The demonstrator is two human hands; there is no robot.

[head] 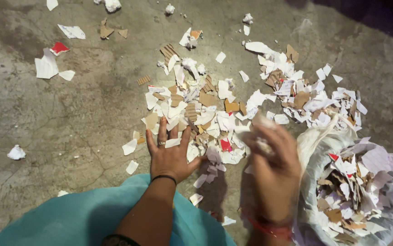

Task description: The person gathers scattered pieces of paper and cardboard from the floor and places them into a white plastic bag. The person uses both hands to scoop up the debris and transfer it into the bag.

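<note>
On the bare concrete floor (59, 118), your left hand (171, 152) lies flat and spread on the scraps (205, 109) while your blurred right hand (274, 157) clutches a handful beside the bag (378, 218), likely mid-gathering; next, probably drop it in.

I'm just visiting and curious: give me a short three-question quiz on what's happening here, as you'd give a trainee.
1. True or false: the left hand lies flat, fingers spread, on the scraps.
2. What does the right hand hold? A) a broom B) a bunch of scraps C) nothing
3. Where does the bag sit relative to the right hand?

Key: 1. True. 2. B, though the hand is blurred. 3. To its right, open and already holding torn paper and cardboard, on the floor.
</note>
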